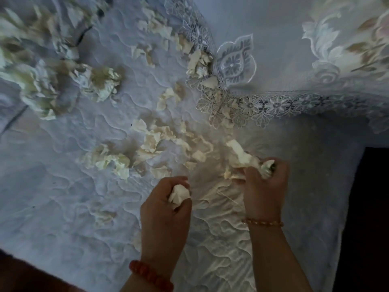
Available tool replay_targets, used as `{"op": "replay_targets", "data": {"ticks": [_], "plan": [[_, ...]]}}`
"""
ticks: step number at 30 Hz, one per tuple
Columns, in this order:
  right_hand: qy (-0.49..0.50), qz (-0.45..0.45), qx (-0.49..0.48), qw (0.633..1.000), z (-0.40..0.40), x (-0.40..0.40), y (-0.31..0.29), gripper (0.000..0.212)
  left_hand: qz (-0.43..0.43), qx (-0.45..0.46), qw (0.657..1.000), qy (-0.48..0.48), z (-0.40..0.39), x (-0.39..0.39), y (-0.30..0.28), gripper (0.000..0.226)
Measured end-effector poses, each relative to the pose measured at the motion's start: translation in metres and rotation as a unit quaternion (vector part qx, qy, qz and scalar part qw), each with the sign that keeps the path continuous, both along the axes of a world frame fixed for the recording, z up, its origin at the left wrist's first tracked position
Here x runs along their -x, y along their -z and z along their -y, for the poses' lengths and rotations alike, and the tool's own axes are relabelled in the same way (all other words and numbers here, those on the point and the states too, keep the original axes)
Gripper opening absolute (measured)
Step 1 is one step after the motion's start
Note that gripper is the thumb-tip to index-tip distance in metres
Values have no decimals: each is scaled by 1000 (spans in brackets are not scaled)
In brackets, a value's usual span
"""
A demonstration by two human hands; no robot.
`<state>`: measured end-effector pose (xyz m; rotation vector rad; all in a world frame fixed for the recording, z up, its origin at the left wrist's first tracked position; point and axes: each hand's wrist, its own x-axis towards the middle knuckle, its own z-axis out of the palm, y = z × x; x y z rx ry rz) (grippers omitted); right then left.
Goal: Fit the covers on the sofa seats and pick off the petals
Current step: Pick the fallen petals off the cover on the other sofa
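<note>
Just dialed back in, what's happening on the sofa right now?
A person is gathering cream petals off the quilted seat cover. The left hand is closed around a small wad of petals. The right hand grips a larger bunch just lifted off the fabric. Plenty of loose petals remain scattered ahead of the hands and toward the lace trim, with bigger clumps at far left. The job is far from done.

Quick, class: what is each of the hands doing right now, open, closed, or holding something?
Left hand: closed on a bunch of cream petals.
Right hand: closed on petals and a flower head.
</note>
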<state>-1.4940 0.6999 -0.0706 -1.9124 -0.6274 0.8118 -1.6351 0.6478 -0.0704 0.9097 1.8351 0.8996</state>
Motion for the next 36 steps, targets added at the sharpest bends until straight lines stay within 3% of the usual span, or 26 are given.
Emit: {"op": "replay_targets", "data": {"ticks": [3, 6, 9, 13, 14, 17, 21, 26, 30, 32, 34, 36], "plan": [[-39, -36, -50, 997, 7, -3, -14, 53, -39, -10, 999, -8, 1, 12, -2, 38], [-100, 67, -13, 993, 12, 1, -15, 37, -118, -22, 993, -12, -1, 24, -2, 34], [-164, 85, 36, 982, 11, 24, -11, 14, -173, -22, 985, 5, -6, 29, 6, 31], [-202, 196, 110, 953, 9, 51, 21, 55, -196, 30, 979, 46, -15, 28, 21, 35], [-199, 216, 113, 949, 9, 53, 29, 54, -208, 33, 976, 58, -17, 27, 24, 29], [-195, 251, 88, 944, 5, 54, 43, 26, -223, 21, 972, 65, -18, 29, 30, 14], [-44, 114, 74, 990, 9, 45, 27, 20, -172, -10, 984, 53, -14, 31, 14, 8], [74, -31, 14, 997, -5, 28, 3, 26, -132, -27, 984, 113, -25, 16, 1, 16], [-16, 54, 35, 998, -26, 18, 9, 17, -163, -19, 968, 187, -45, 0, 3, 51], [-106, 133, 87, 982, -28, 12, 12, 28, -183, -1, 960, 212, -56, -5, 7, 67], [-180, 192, 170, 950, -22, 7, 18, 43, -203, 19, 954, 222, -67, -5, 14, 62], [-224, 213, 214, 927, -9, 8, 24, 40, -220, 23, 952, 211, -74, -3, 20, 36]]}}
